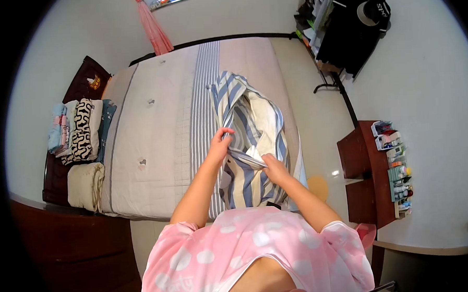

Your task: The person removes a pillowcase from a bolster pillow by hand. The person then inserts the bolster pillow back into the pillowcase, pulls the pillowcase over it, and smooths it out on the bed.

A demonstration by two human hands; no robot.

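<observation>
A large cloth bag (246,182) with blue, white and beige stripes stands at the near right side of the bed (154,123). Its mouth gapes open and shows a pale lining inside. My left hand (222,143) is closed on the left part of the bag's rim. At the near edge of the mouth, my right hand (274,169) grips the same rim, with the fingers folded over the fabric. Between the two hands the rim is bunched into a twisted band. The bottom of the bag is hidden from me.
Folded bedding (81,126) and a rolled beige quilt (85,186) rest by the headboard (87,79). Right of the bed are a clothes rack (341,89) with hanging garments and a dark red dresser (373,166) carrying bottles. A dark cabinet (76,247) stands at the near left.
</observation>
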